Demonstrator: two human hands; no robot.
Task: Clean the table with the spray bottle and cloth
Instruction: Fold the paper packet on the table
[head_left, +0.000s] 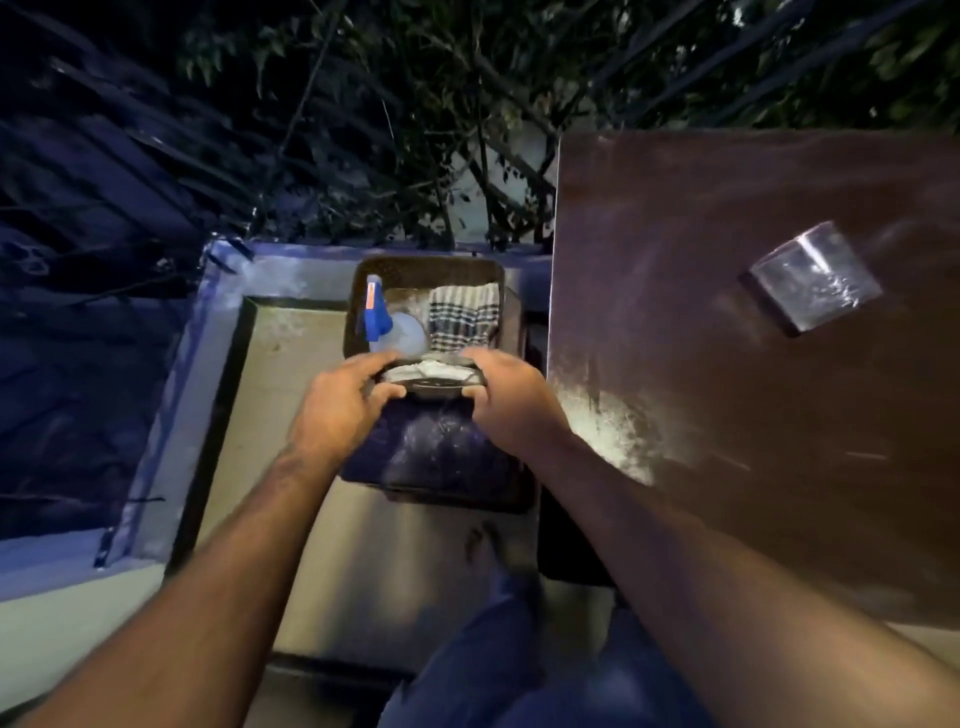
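A dark woven basket (363, 280) sits on a dark stool or seat (431, 457) left of the brown table (753, 415). Inside it stands a clear spray bottle with a blue head (382, 319) at the left and a checked cloth (462, 317) at the right. My left hand (337, 405) and my right hand (511, 400) both grip the basket's near rim, fingers curled over it. White dust or residue (608, 421) streaks the table's left edge.
A clear plastic box or holder (815, 275) lies on the table towards the far right. A low ledge (218, 322) borders the tiled floor at the left, with dark foliage behind it. My legs and a foot (488, 551) show below.
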